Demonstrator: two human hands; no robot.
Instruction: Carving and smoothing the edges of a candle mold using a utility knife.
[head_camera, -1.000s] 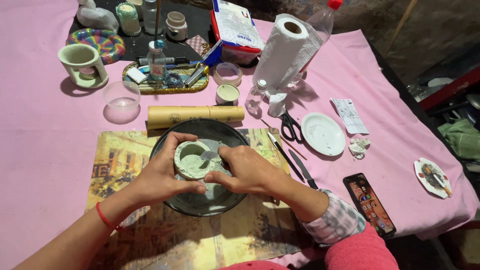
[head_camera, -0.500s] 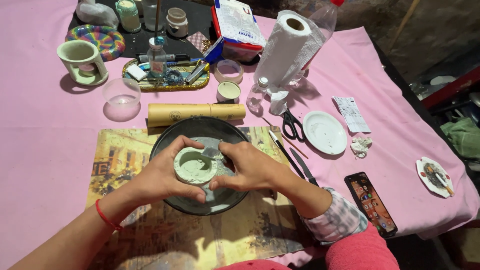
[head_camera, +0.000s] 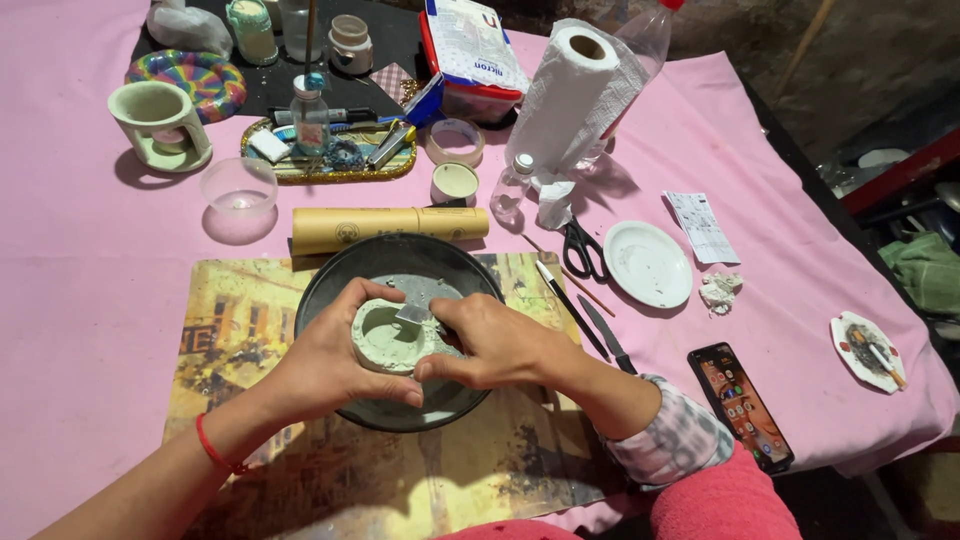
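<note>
Upper left of frame: pale green ceramic burner (head_camera: 160, 122) and clear plastic cup (head_camera: 238, 188) on the pink-covered counter (head_camera: 80, 300). Centre: left hand (head_camera: 325, 360), fingers curled around a small pale green clay bowl (head_camera: 388, 336), holds it over the dark round plate (head_camera: 340, 285). Right hand (head_camera: 495, 345), fingers pinched on a small flat metal blade (head_camera: 413, 312), works at the rim. Bowl is formed and hollowed; the rim and surface look unfinished. Right: scissors (head_camera: 582, 250), white saucer (head_camera: 648, 263), phone (head_camera: 740, 405).
</note>
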